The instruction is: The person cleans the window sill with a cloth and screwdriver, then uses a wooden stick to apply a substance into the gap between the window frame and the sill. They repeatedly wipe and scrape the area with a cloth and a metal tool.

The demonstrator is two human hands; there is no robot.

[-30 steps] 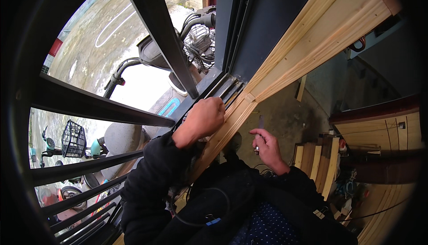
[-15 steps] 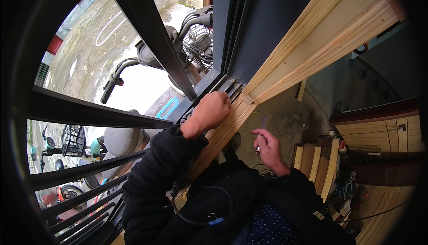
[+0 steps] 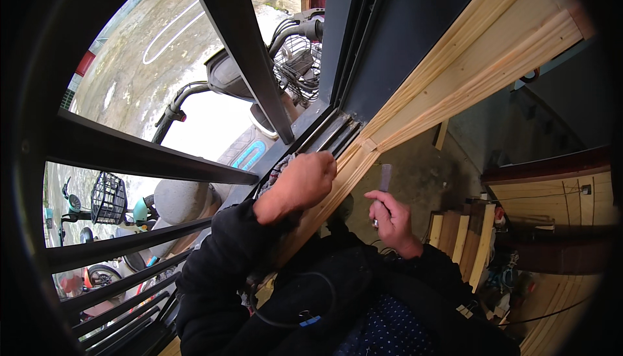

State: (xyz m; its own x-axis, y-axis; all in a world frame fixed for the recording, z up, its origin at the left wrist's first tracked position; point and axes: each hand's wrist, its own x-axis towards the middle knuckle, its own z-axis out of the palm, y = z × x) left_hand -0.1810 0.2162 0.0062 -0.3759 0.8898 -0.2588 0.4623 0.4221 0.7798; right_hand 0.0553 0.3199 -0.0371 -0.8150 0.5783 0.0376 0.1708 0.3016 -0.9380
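My left hand (image 3: 302,184) is closed in a fist over the dark window-frame track (image 3: 332,137), beside the pale wooden sill trim (image 3: 347,168). What its fingers hold, if anything, is hidden. A patterned grey cloth (image 3: 278,172) lies on the frame beside that wrist. To the right and lower, my right hand (image 3: 392,224) is closed around a flat-bladed tool (image 3: 385,178), its thin greyish blade pointing up and away from me. The fingers cover the handle, and the blade is clear of the trim.
Dark metal bars (image 3: 152,150) cross the window opening on the left. Outside stands a scooter (image 3: 227,74) with a wire basket. Wide wooden trim (image 3: 467,71) runs to the upper right. Stacked wooden boards (image 3: 462,239) stand at right, and a cable (image 3: 334,284) loops across my front.
My left hand has drawn back along the track toward me, uncovering more of it. The blade in my right hand now shows more fully. The whole view has shifted slightly.
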